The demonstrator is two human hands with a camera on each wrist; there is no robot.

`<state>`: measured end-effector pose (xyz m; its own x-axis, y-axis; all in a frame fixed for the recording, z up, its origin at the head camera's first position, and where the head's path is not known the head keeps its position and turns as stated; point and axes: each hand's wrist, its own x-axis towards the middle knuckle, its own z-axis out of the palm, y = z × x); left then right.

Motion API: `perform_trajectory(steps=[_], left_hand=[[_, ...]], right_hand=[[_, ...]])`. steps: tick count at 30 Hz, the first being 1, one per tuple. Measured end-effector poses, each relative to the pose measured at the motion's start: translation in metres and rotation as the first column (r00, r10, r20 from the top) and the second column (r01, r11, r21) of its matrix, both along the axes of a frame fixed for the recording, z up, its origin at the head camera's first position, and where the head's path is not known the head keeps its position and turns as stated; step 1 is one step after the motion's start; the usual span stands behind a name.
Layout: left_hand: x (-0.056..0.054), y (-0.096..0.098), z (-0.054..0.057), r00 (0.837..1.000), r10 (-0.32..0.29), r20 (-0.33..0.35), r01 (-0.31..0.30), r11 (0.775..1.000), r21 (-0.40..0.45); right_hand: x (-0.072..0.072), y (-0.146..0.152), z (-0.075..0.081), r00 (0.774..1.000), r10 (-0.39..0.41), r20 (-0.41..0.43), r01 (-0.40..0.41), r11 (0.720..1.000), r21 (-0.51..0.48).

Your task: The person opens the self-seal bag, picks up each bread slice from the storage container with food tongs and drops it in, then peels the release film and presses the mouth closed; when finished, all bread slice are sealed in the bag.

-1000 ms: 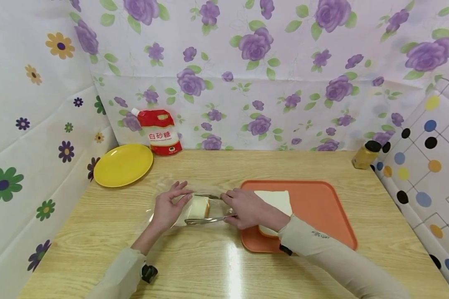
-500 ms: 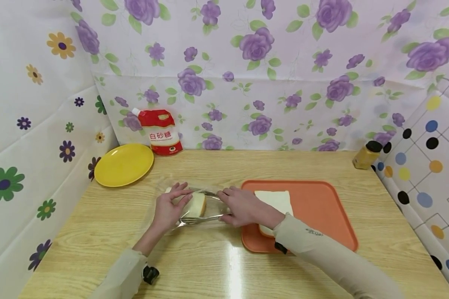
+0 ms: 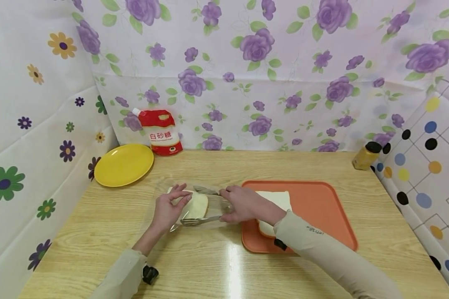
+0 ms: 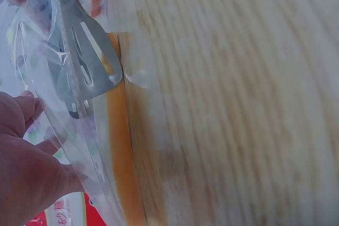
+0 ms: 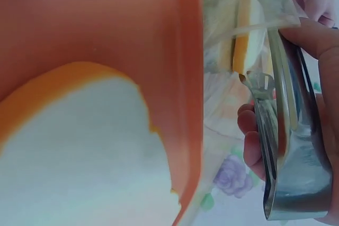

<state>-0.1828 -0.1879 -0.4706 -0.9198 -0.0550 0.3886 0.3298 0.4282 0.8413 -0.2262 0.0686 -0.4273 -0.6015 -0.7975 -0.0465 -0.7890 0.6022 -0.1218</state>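
Note:
My left hand (image 3: 167,209) pinches the upper layer of a clear plastic bag (image 4: 69,125) lying on the table. Inside the bag is a white bread slice with an orange-brown crust (image 3: 196,204). My right hand (image 3: 241,204) grips metal tongs (image 5: 299,178), whose slotted ends (image 4: 87,56) reach into the bag. The tong arms stand spread, one end on each side of the slice in the head view. A second bread slice (image 5: 90,146) lies on the orange tray (image 3: 318,216), partly under my right forearm.
A yellow plate (image 3: 123,165) sits at the back left, beside a red and white sugar pouch (image 3: 161,133) with a white cap. At the back right stands a small yellow jar (image 3: 366,156) with a black lid. Patterned sheets cover the walls around the wooden table (image 3: 209,265).
The bagged slice shows more of its white face now, and the tong ends are farther apart. My right hand has shifted slightly left. My left hand has hardly moved.

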Motion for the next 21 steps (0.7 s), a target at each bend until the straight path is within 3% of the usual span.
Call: perform_trajectory(steps=[12, 17, 21], left_hand=[[0.0, 0.0, 0.001, 1.0, -0.001, 0.026, 0.003, 0.999, -0.04], [0.0, 0.0, -0.001, 0.999, -0.004, 0.032, 0.005, 0.999, -0.042], [0.0, -0.001, -0.002, 1.0, -0.003, 0.027, 0.004, 0.999, -0.038]], right_hand=[[0.013, 0.029, 0.01, 0.997, -0.078, 0.013, 0.078, 0.996, -0.042], [0.03, 0.055, 0.016, 0.988, -0.153, 0.028, 0.155, 0.985, -0.08], [0.049, 0.076, 0.017, 0.966, -0.253, 0.059, 0.258, 0.962, -0.092]])
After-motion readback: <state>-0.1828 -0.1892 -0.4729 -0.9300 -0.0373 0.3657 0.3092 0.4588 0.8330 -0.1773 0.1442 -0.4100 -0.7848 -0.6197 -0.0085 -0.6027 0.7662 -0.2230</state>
